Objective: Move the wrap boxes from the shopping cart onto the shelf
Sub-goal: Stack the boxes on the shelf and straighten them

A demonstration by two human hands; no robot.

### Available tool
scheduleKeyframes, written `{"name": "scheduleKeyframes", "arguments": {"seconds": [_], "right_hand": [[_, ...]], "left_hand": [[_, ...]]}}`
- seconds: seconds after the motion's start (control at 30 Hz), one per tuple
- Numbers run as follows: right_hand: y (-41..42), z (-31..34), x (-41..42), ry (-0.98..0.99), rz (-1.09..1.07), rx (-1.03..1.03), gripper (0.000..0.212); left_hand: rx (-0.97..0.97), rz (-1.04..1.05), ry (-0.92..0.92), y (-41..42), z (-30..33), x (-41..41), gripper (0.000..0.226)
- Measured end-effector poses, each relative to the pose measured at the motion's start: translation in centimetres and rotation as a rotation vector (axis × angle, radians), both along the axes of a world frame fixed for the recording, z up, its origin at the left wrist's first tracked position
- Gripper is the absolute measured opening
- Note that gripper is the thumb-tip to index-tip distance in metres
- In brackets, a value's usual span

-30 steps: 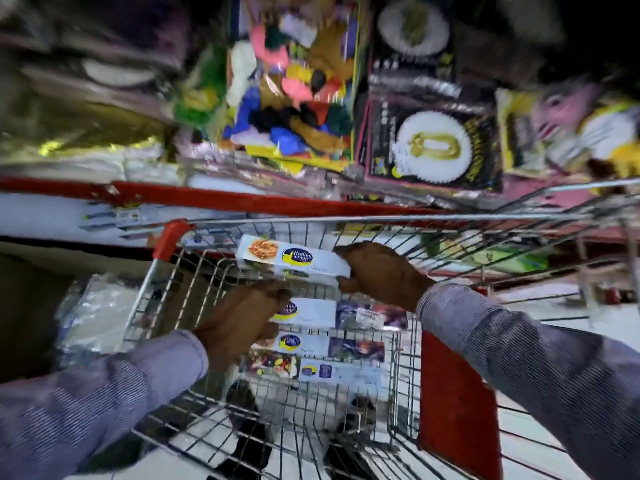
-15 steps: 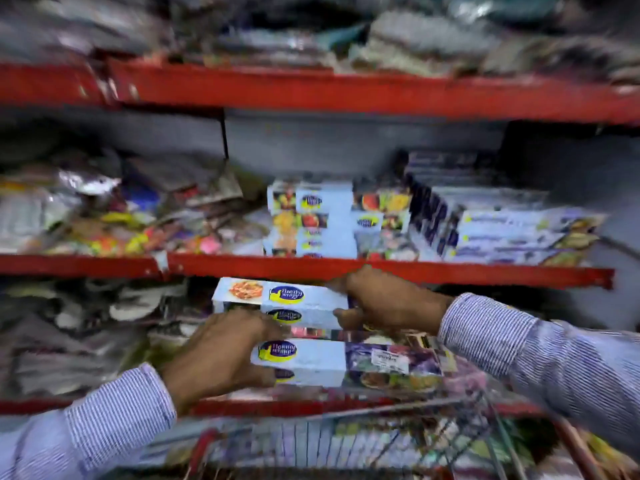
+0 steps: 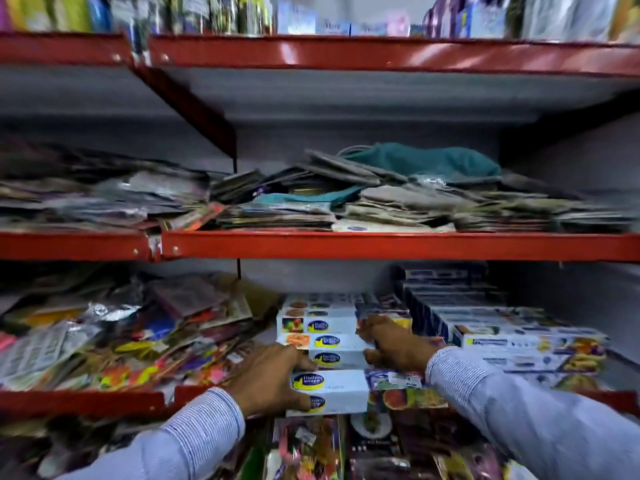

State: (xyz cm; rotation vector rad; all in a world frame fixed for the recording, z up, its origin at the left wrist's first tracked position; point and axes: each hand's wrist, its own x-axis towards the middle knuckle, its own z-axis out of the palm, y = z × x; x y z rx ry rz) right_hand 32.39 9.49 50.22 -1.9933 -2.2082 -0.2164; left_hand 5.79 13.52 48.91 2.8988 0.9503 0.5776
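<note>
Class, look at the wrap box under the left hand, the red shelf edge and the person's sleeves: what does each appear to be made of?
Wrap box: likely glossy printed cardboard, given its crisp straight edges and printed logo.
Red shelf edge: probably painted sheet metal; it shows shiny highlights and rivet-like fasteners.
Sleeves: woven cloth, matte, with fine stripes and soft folds.

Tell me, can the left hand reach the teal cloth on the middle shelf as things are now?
Probably not at once. The left hand is closed on a wrap box at the lower shelf, and the teal cloth lies one shelf higher, far back on a heap of packets. Nothing blocks the way, but the hand is occupied.
</note>
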Motion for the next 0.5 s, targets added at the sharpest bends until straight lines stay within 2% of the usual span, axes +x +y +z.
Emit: {"name": "scheduleKeyframes", "arguments": {"seconds": [0.17,0.37,0.4,0.5], "right_hand": [[3.9,-3.1,1.3,0.127,-0.054,-0.015,0.033],[6.7,-4.5,1.3,0.160,-0.086,-0.029,0.038],[6.9,-4.7,1.4,0.110,-0.082,-0.017,0.039],[7.1,-4.9,1.8,0.117,-0.073,0.020,0.034]], "left_hand": [[-0.046,0.008,0.007,2.5,-1.2,1.2,0.067],[-0.077,0.018,0.037,4.6,-2.6,1.4,0.069],[-0.084,0.020,0.038,4.8,-2.7,1.3,0.068],[-0.096,0.036,0.018,5.5,-2.8,1.3,0.065]]}}
